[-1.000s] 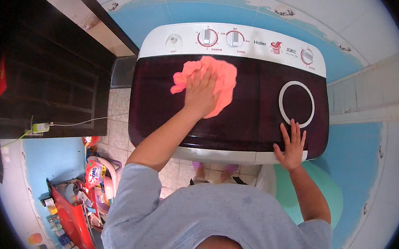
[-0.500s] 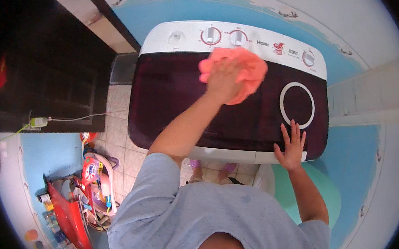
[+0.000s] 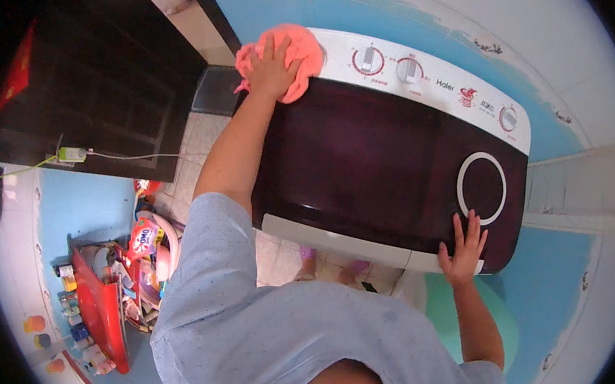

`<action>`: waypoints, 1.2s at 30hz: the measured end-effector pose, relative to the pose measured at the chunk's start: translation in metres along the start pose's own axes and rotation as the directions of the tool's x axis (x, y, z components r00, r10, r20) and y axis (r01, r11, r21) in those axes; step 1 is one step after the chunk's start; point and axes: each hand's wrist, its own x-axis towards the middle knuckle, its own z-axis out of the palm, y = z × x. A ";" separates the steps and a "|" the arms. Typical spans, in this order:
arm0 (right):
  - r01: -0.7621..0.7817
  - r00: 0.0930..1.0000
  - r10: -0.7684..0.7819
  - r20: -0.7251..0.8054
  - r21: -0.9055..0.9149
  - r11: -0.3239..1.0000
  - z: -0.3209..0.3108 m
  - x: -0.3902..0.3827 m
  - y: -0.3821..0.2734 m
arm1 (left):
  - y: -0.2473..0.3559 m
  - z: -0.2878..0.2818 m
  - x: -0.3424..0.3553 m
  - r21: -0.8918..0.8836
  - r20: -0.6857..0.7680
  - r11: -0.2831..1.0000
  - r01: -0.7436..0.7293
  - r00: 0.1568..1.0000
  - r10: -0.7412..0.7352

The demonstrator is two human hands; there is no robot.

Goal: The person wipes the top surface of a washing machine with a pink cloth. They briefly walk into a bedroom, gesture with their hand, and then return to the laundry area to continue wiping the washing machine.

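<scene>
A twin-tub washing machine [image 3: 366, 160] with dark maroon lids stands before me. On the left end of its white control panel [image 3: 427, 84] lies a crumpled coral-pink cloth [image 3: 305, 54]. My left hand [image 3: 271, 73] presses on that cloth with its fingers spread over it. The panel's left corner is hidden beneath the cloth. My right hand [image 3: 464, 252] rests flat at the front edge of the right lid, fingers apart and holding nothing. Its fingertips touch or nearly touch the white ring [image 3: 484, 155] on that lid. Several knobs show along the panel.
Left of the machine is a dark door [image 3: 95, 87] with a cable and a small green box [image 3: 72, 154]. A red shelf [image 3: 100, 299] and a pink basin [image 3: 172, 236] hold bottles and packets at lower left. A green tub [image 3: 447, 320] stands by my right forearm.
My left hand has moved the cloth left and away from me, from the lid's middle onto the panel's left end. My right hand remains by the ring. The view has shifted.
</scene>
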 end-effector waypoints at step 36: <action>0.063 0.988 -0.073 -0.138 -0.073 0.995 0.020 -0.009 0.014 | 0.034 -0.108 -0.323 -0.183 -0.085 0.976 0.122 0.987 -0.139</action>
